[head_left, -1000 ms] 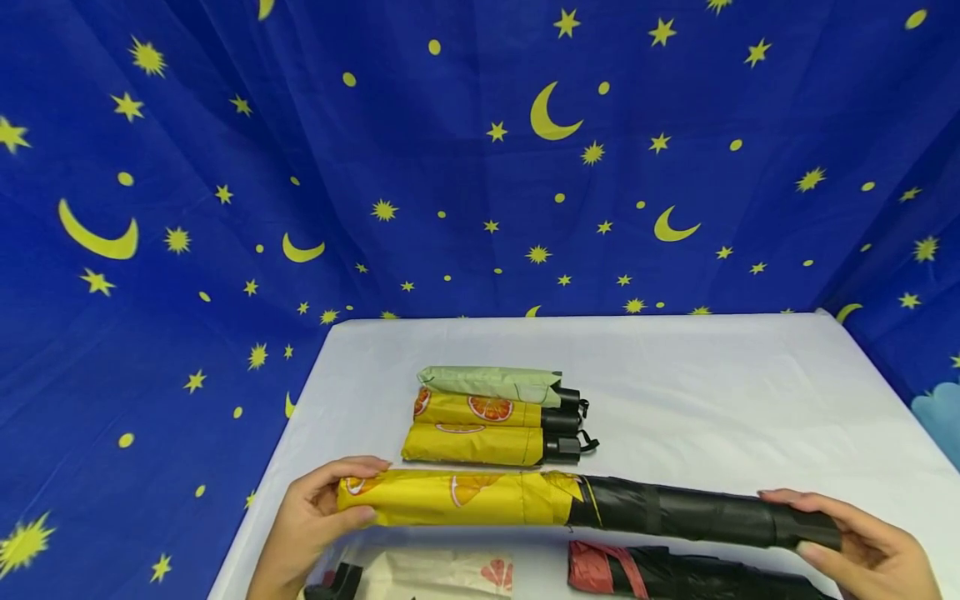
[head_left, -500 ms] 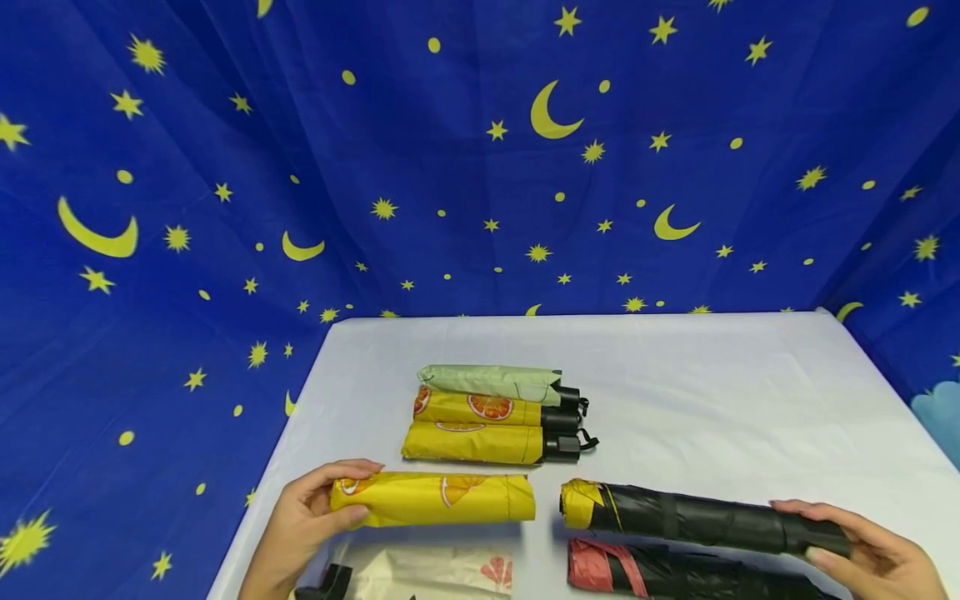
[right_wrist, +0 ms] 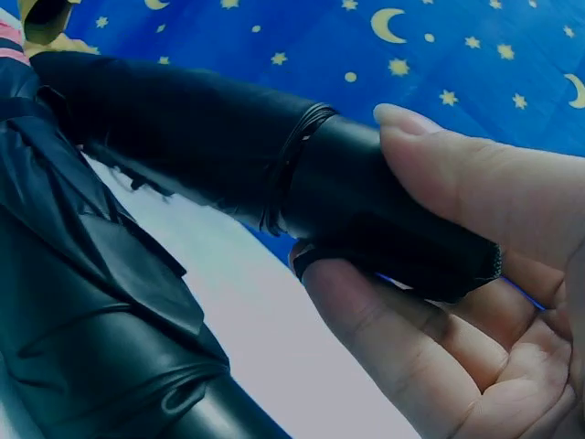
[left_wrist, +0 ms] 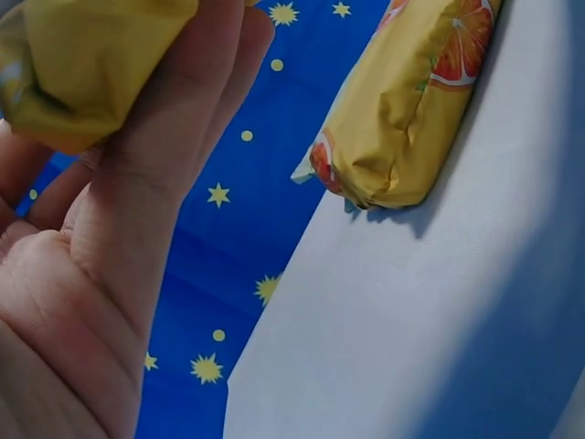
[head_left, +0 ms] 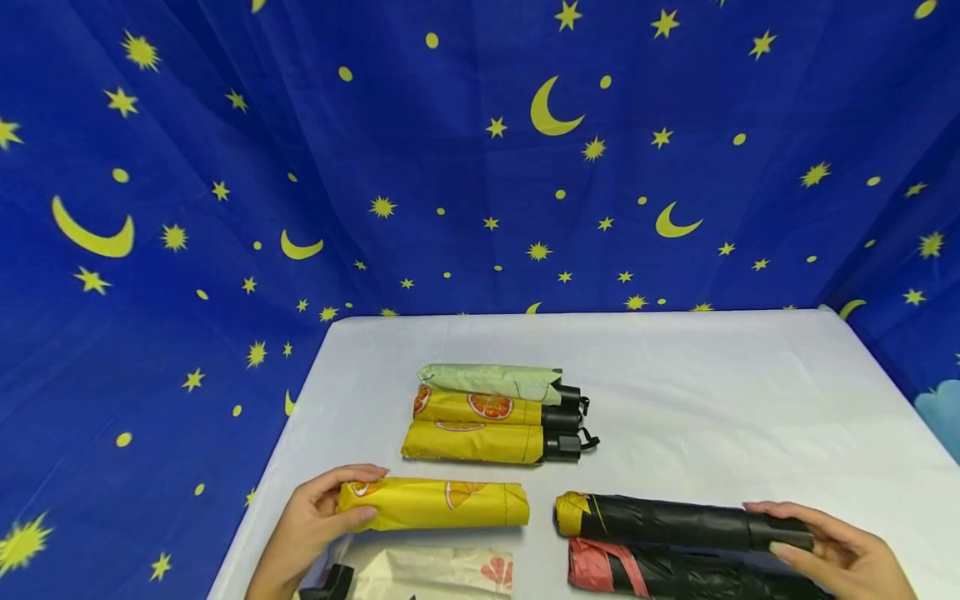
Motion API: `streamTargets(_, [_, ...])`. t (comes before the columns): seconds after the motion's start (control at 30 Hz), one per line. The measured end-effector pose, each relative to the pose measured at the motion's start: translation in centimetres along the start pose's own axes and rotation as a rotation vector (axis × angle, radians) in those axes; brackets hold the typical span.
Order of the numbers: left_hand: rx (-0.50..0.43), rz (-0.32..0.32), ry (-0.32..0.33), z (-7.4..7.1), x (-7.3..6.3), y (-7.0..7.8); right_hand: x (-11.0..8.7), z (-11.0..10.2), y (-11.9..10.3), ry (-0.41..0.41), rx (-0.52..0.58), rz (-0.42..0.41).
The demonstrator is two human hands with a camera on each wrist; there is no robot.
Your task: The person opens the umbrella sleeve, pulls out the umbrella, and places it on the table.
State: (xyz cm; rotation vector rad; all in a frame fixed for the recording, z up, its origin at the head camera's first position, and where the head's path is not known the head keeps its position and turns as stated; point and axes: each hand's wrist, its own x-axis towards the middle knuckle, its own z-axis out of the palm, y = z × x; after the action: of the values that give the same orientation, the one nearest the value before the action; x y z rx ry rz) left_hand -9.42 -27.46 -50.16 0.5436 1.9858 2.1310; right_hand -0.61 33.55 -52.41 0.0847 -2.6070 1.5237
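Observation:
My left hand point(head_left: 318, 512) pinches the far left end of a yellow umbrella cover point(head_left: 420, 507) printed with orange slices; its other end points right. The left wrist view shows only the crumpled end of that cover point(left_wrist: 82, 73). By its handle point(right_wrist: 366, 192), my right hand point(head_left: 840, 546) grips a folded black umbrella point(head_left: 667, 522) with a yellow patch at its left tip. A gap separates this tip from the cover. Just in front of it lies a folded black and red umbrella point(head_left: 607, 568), partly cut off by the frame.
Behind the hands lie two yellow umbrellas, a nearer one point(head_left: 472, 443) and a farther one point(head_left: 442, 407), and a pale green one point(head_left: 487, 380), side by side on the white table point(head_left: 712, 400). A cream umbrella point(head_left: 435, 575) lies at the front. A blue curtain point(head_left: 450, 125) hangs behind.
The black umbrella has come out of the yellow cover, so the two are now apart. Since then, the right hand has lowered and shifted left with the umbrella.

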Motion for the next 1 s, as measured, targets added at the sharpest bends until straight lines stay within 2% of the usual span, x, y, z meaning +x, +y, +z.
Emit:
streamTargets(0.17, [0.057,-0.025,-0.009,-0.1,0.5,-0.2,0.2,0.1,-0.1,-0.006,0.000,0.054])
streamTargets(0.23, [0.079,-0.065,-0.005,-0.1,0.6,-0.3,0.4,-0.1,0.3,-0.031,0.005,0.086])
streamTargets(0.3, [0.099,-0.117,-0.001,0.0,0.7,-0.4,0.5,-0.5,0.8,-0.081,0.042,0.151])
streamTargets(0.43, [0.142,-0.219,0.010,0.1,0.8,-0.7,0.9,-1.2,1.8,-0.209,0.173,0.361])
streamTargets(0.53, [0.174,-0.268,0.011,0.2,0.9,-0.8,1.1,-1.4,2.0,-0.271,0.187,0.468])
streamTargets(0.7, [0.200,-0.355,0.026,0.3,0.9,-0.8,1.2,-1.2,1.9,-0.270,0.078,0.506])
streamTargets(0.8, [0.249,-0.372,0.027,0.4,0.9,-0.7,1.5,-1.2,1.9,-0.256,-0.079,0.510])
streamTargets(0.93, [0.365,-0.338,0.025,0.3,0.7,-0.8,1.8,-1.2,2.0,-0.230,-0.404,0.383])
streamTargets(1.0, [0.413,-0.323,0.024,0.2,0.7,-0.9,1.9,-1.2,2.0,-0.214,-0.503,0.312])
